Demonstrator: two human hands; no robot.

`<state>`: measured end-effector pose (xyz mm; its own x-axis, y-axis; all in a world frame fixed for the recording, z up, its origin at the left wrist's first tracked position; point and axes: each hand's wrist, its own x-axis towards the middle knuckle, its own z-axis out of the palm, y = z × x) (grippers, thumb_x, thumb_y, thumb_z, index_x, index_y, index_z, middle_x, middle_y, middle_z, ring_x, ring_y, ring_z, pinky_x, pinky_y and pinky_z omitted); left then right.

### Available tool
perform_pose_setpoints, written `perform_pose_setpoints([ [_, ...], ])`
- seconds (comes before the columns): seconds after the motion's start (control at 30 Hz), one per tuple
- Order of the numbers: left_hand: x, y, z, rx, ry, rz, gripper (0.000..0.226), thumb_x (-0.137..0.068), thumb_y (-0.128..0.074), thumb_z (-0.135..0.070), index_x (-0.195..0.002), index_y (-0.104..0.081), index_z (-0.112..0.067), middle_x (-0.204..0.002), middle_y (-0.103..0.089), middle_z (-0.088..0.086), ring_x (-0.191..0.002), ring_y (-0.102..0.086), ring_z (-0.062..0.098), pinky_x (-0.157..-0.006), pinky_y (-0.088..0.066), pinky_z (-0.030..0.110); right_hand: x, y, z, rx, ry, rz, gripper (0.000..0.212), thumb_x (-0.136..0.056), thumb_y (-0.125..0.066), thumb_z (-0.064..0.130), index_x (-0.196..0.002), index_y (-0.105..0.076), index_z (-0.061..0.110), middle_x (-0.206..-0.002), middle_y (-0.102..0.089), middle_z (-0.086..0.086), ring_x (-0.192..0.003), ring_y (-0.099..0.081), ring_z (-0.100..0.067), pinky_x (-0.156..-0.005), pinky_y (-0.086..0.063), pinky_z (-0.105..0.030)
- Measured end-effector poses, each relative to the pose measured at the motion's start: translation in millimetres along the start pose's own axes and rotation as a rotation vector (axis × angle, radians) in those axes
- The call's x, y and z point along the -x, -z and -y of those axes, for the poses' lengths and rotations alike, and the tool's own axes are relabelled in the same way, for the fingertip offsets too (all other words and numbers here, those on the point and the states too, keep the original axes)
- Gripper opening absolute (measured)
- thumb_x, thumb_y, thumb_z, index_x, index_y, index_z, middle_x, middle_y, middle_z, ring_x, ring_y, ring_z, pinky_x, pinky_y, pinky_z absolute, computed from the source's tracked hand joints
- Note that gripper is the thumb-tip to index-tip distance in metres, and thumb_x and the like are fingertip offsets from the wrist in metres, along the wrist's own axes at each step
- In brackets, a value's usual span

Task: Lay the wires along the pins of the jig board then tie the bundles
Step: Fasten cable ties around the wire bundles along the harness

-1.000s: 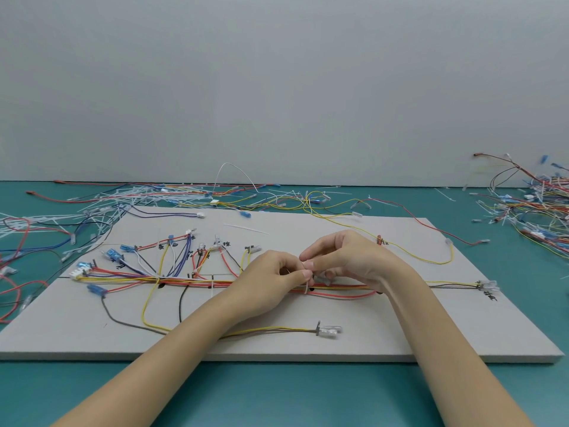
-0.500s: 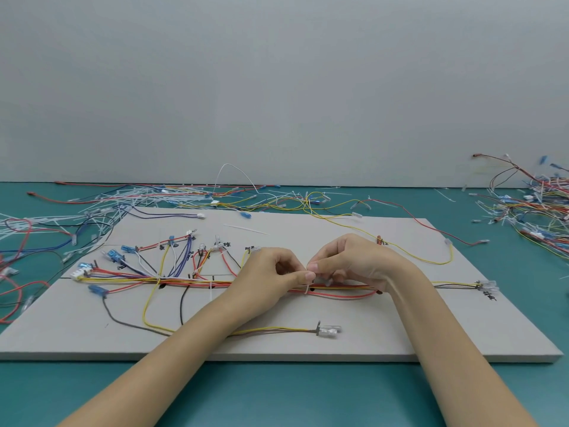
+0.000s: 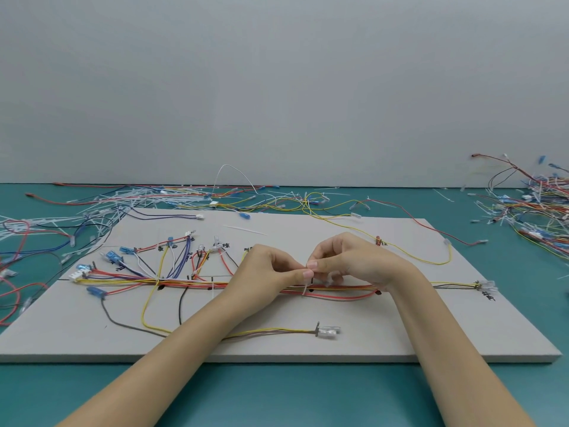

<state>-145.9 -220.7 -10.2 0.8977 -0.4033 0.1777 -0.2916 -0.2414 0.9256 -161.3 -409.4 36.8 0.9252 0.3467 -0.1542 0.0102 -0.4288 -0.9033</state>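
Mid-tie, both hands on one cable tie at the main bundle.
I see left hand (image 3: 271, 272) and right hand (image 3: 354, 263) each pinching the white cable tie (image 3: 304, 288) looped round the red-yellow bundle (image 3: 338, 289) across the middle of the jig board (image 3: 400, 334). Risk, I judge: the slim tail slips from the fingertips, or pulling drags wires off their pins.

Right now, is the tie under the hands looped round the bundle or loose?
Looped: the white tie wraps the bundle; both hands pinch it. Whether cinched, cannot tell.
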Motion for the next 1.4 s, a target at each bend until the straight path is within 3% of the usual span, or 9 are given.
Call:
perform_pose_setpoints([
  [0.13,-0.6,0.9,-0.9,0.013,0.018,0.006,0.007,-0.078,-0.080,-0.026,-0.073,-0.079,-0.021,-0.070,-0.075,-0.004,-0.061,-0.061,0.001,-0.062,-0.044,0.013,-0.8,-0.6,0.4,0.034,0.028,-0.019,0.010,-0.091,-0.063,0.008,-0.084,-0.067,0.001,-0.080,-0.063,-0.018,-0.057,-0.056,-0.011,-0.053,-0.043,-0.017],
  [0.5,-1.4,2.5,-5.3,0.116,0.097,0.043,0.002,-0.079,-0.079,-0.018,-0.079,-0.078,-0.017,-0.078,-0.076,0.003,-0.070,-0.068,0.006,-0.070,-0.051,0.015,-0.4,-0.3,2.3,0.071,0.047,-0.047,0.011,-0.092,-0.062,0.010,-0.083,-0.066,0.005,-0.071,-0.062,-0.006,-0.059,-0.056,-0.009,-0.058,-0.043,-0.021],
  [0.73,-4.2,3.6,-11.3,0.160,0.190,0.042,0.006,-0.074,-0.082,-0.018,-0.071,-0.077,-0.020,-0.079,-0.076,0.007,-0.068,-0.066,0.007,-0.063,-0.049,0.012,0.9,-0.9,4.7,0.075,0.063,-0.053,0.011,-0.093,-0.061,0.009,-0.085,-0.065,0.005,-0.072,-0.060,-0.004,-0.061,-0.054,-0.007,-0.057,-0.042,-0.020],
  [0.87,-3.2,0.9,-12.1,0.141,0.161,0.058,0.006,-0.074,-0.082,-0.014,-0.073,-0.077,-0.018,-0.084,-0.076,0.011,-0.089,-0.072,0.028,-0.089,-0.054,0.032,1.6,-0.5,5.7,0.061,0.066,-0.072,0.010,-0.094,-0.058,0.007,-0.085,-0.062,0.005,-0.074,-0.058,-0.006,-0.065,-0.052,-0.010,-0.057,-0.042,-0.020],
  [0.93,-2.5,-0.1,-12.2,0.105,0.155,0.040,0.007,-0.073,-0.082,-0.015,-0.071,-0.077,-0.020,-0.082,-0.076,0.010,-0.093,-0.070,0.032,-0.095,-0.052,0.041,1.1,-2.1,5.7,0.061,0.072,-0.083,0.012,-0.095,-0.057,0.006,-0.083,-0.060,0.007,-0.072,-0.057,-0.005,-0.064,-0.052,-0.010,-0.057,-0.042,-0.020],
  [1.03,-0.9,-2.7,-12.8,0.034,0.153,0.027,0.008,-0.072,-0.083,-0.016,-0.068,-0.077,-0.021,-0.077,-0.075,0.007,-0.080,-0.069,0.028,-0.086,-0.052,0.038,-0.2,-4.6,6.0,0.029,0.084,-0.122,0.014,-0.096,-0.055,0.006,-0.082,-0.058,0.009,-0.073,-0.055,-0.004,-0.066,-0.053,-0.011,-0.058,-0.044,-0.020],
  [1.17,1.3,-8.5,-13.1,-0.081,0.142,0.007,0.010,-0.069,-0.084,-0.017,-0.064,-0.076,-0.020,-0.066,-0.072,-0.002,-0.058,-0.057,0.004,-0.065,-0.044,0.021,0.6,-0.9,6.6,-0.108,0.157,-0.162,0.012,-0.097,-0.051,0.005,-0.086,-0.056,0.004,-0.078,-0.058,-0.009,-0.071,-0.058,-0.017,-0.063,-0.047,-0.026],
  [1.4,0.5,-12.2,-14.7,-0.225,0.112,-0.037,0.024,-0.069,-0.083,-0.015,-0.053,-0.069,-0.026,-0.044,-0.058,-0.018,-0.043,-0.047,-0.005,-0.045,-0.031,0.006,-3.7,-5.8,5.2,-0.255,0.227,-0.104,0.015,-0.096,-0.051,0.003,-0.082,-0.057,0.004,-0.074,-0.058,-0.007,-0.068,-0.057,-0.018,-0.067,-0.050,-0.027],
])
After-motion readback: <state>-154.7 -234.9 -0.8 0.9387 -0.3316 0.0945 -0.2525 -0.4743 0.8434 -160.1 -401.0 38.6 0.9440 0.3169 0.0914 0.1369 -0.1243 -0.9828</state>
